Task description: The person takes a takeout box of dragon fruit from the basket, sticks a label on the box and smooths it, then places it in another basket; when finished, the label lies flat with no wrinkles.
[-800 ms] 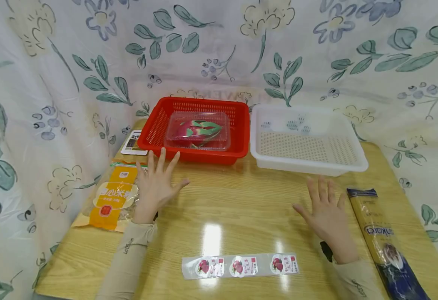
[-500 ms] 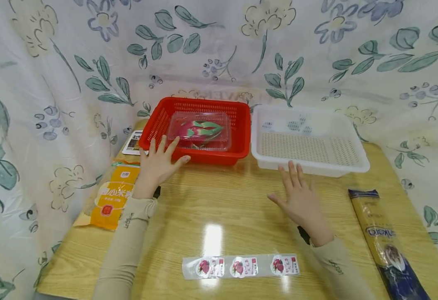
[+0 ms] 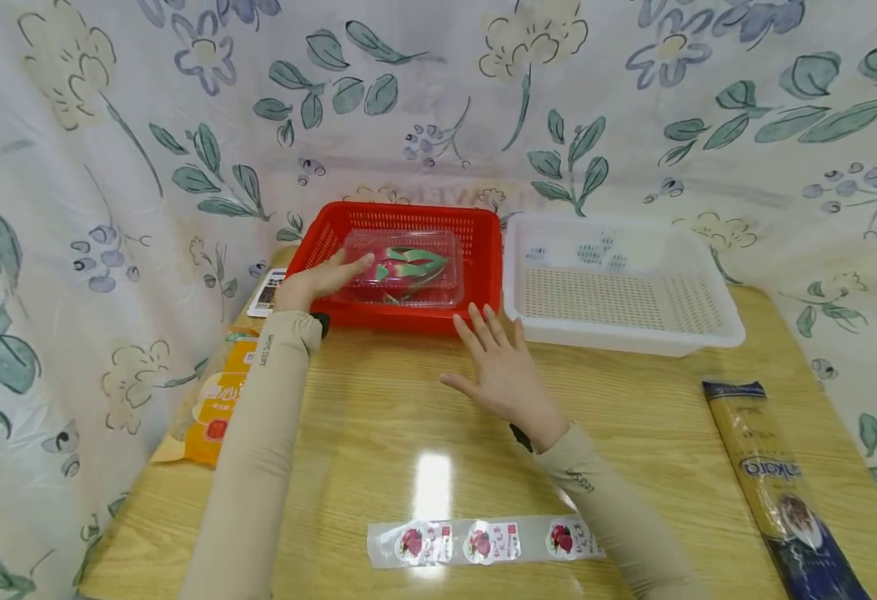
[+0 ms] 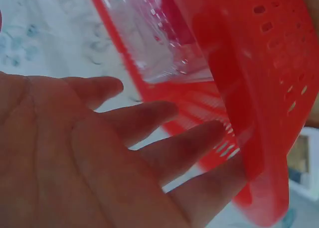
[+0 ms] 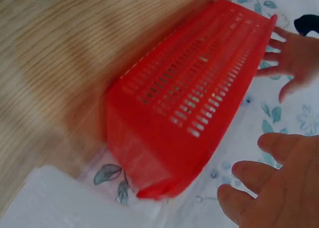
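A red plastic basket (image 3: 401, 319) stands at the back of the table. It holds a clear lidded plastic box (image 3: 449, 293) with a pink and green dragon fruit (image 3: 418, 265) inside. My left hand (image 3: 323, 278) reaches over the basket's left side, fingers extended, thumb towards the box. In the left wrist view that hand (image 4: 114, 148) has its fingers spread beside the red rim (image 4: 224, 78); contact is hard to tell. My right hand (image 3: 504, 379) is spread just in front of the basket's front right corner. The right wrist view shows its fingertips (image 5: 254, 175) apart from the basket.
A white basket (image 3: 618, 337) stands right of the red one. A bag with an orange label (image 3: 217, 408) and a white-framed card (image 3: 264, 293) lie left. A gold and blue packet (image 3: 772, 475) lies right. A strip of dragon fruit stickers (image 3: 468, 543) lies in front.
My left hand has moved forward, over the red basket's left side. My right hand has swept left from beside the packet to the red basket's front right corner.
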The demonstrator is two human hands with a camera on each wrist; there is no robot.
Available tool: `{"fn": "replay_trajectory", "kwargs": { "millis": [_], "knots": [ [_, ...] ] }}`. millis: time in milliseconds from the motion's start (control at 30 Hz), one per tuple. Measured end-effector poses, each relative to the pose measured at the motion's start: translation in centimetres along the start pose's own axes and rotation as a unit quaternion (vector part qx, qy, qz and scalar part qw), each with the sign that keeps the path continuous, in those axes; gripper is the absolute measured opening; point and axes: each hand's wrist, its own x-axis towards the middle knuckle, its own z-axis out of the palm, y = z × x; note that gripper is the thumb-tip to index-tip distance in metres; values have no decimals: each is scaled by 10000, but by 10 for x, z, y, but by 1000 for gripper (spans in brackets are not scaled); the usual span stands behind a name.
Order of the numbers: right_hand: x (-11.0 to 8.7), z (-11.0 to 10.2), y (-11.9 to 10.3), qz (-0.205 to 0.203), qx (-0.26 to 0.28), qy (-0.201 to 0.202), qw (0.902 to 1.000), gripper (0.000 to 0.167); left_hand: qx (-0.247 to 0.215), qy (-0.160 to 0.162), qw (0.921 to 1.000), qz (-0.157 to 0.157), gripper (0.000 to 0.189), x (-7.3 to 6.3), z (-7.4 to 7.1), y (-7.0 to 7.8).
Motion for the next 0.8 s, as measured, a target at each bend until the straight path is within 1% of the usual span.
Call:
{"fn": "replay_trajectory", "kwargs": {
  "millis": [33, 100, 133, 167, 200, 233, 267, 300, 367, 400, 433, 467, 500, 567, 600, 633, 667, 700, 733, 800],
  "knots": [
    [4, 1, -2, -11, -10, 3, 10000, 86, -240, -152, 9995, -107, 97, 4, -4, 0],
    [11, 5, -4, -1, -44, 10, 10000, 86, -723, -389, 9956, -454, 103, 10, -12, 0],
    [14, 6, -5, 12, -31, 19, 10000, 86, -912, -417, 9927, -665, 108, 12, -15, 1],
    [17, 8, -6, 19, -14, 18, 10000, 86, -1070, -490, 9898, -804, 110, 14, -17, 2],
    [19, 10, -6, 30, 27, 11, 10000, 85, -1375, -539, 9835, -1047, 114, 15, -19, 3],
    [21, 11, -7, 42, 49, -16, 10000, 85, -1704, -577, 9741, -1372, 121, 15, -20, 3],
    [23, 13, -8, 58, 79, -51, 9999, 86, -1871, -608, 9692, -1483, 121, 16, -20, 3],
    [24, 14, -9, 73, 75, -76, 9999, 86, -1897, -720, 9687, -1428, 117, 19, -21, 3],
    [27, 17, -11, 115, 115, -118, 9998, 86, -1879, -944, 9673, -1418, 114, 24, -22, 1],
    [27, 17, -12, 134, 101, -115, 9998, 86, -1885, -1006, 9662, -1443, 113, 26, -23, 0],
    [28, 18, -14, 141, 59, -97, 9998, 86, -1793, -1095, 9681, -1366, 111, 28, -24, -1],
    [28, 19, -15, 149, 36, -69, 9999, 86, -1872, -1085, 9651, -1473, 111, 30, -25, -2],
    [29, 20, -16, 156, -2, -45, 9999, 86, -2021, -1082, 9581, -1716, 114, 33, -25, -3],
    [30, 22, -18, 174, -46, -28, 9998, 86, -2372, -949, 9401, -2256, 123, 33, -24, -4],
    [30, 23, -18, 184, -71, -26, 9998, 86, -2484, -870, 9335, -2436, 124, 34, -24, -5],
    [30, 24, -18, 195, -100, -24, 9998, 86, -2517, -822, 9302, -2541, 125, 36, -23, -6],
    [30, 24, -19, 213, -120, -25, 9997, 86, -2492, -804, 9300, -2580, 123, 39, -23, -7],
    [30, 24, -19, 224, -155, -12, 9996, 86, -2318, -856, 9388, -2402, 118, 43, -23, -8],
    [30, 25, -19, 234, -162, -5, 9996, 86, -2255, -883, 9436, -2256, 113, 46, -23, -9],
    [30, 25, -19, 232, -229, 30, 9995, 86, -2343, -793, 9448, -2148, 106, 51, -22, -10]
  ]
}}
